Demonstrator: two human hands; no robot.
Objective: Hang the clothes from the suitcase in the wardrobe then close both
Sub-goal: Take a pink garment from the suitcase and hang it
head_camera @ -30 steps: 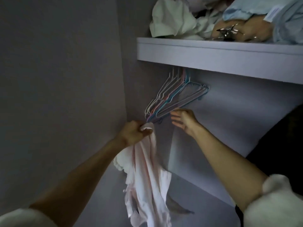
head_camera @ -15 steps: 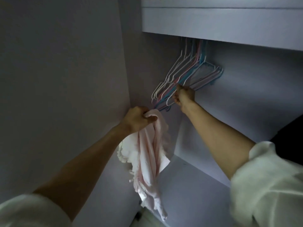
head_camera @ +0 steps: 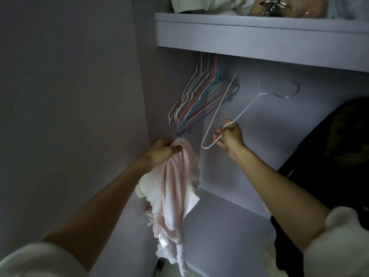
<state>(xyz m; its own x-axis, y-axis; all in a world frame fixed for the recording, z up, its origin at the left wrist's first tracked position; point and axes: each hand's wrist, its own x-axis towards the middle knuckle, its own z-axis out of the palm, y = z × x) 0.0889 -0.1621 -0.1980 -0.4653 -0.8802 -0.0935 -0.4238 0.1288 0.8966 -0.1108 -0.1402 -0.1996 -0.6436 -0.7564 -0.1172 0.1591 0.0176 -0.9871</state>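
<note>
Nearest the camera, two bare forearms with white sleeves reach up into the wardrobe [head_camera: 249,156]. Low and to the left, the left hand [head_camera: 162,150] has its fingers [head_camera: 175,149] clenched round the gathered top of a pale pink garment [head_camera: 173,196], which hangs down in folds with a lacy white edge in front of the wardrobe's lower panel. Just right of it and slightly higher, the right hand [head_camera: 229,136] grips a white wire hanger [head_camera: 217,108] at one bottom corner; the hanger is tilted, with its hook [head_camera: 287,90] out to the right and free in the air. Beyond both hands, a bunch of white, pink and blue hangers [head_camera: 199,100] hangs close together under the shelf [head_camera: 259,35]. On top of that shelf lie folded cloths [head_camera: 209,5]. At the right edge hangs a dark garment [head_camera: 329,156].
</note>
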